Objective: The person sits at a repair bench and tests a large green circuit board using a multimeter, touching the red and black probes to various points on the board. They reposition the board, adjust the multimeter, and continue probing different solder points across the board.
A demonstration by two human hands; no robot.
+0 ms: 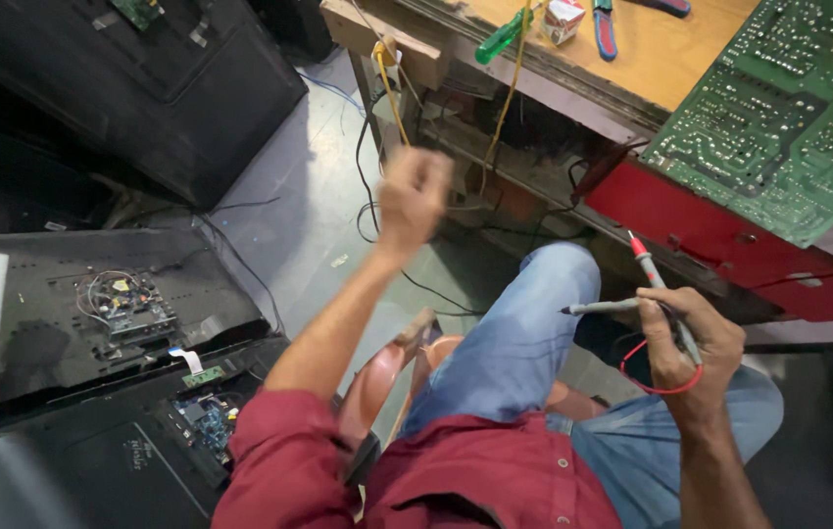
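Closest to us, our right hand [686, 338] sits over the knee in blue jeans [524, 343], its fingers pinched around two meter probes: a red-tipped probe [654, 277] pointing up toward the bench and a grey probe [605, 307] pointing left, with a red lead [657, 377] looping under the palm. Both tips hang in the air, touching nothing.

Further out, our left hand [414, 196] is raised over the floor, its fingers curled tight into a fist just below a yellow wire [389, 93] that hangs from the bench edge; we cannot tell whether the fist grips that wire.

We judge we are between measurements, the probes held ready and not yet applied. Putting them to use calls for bringing both tips up to the green circuit board [789, 118], which lies solder side up on the wooden bench [652, 54] at upper right, and separating them in the one hand or passing one across.

Left of us lie opened black television backs [93, 323] with small boards exposed. A green-handled screwdriver [502, 37] rests on the far bench.
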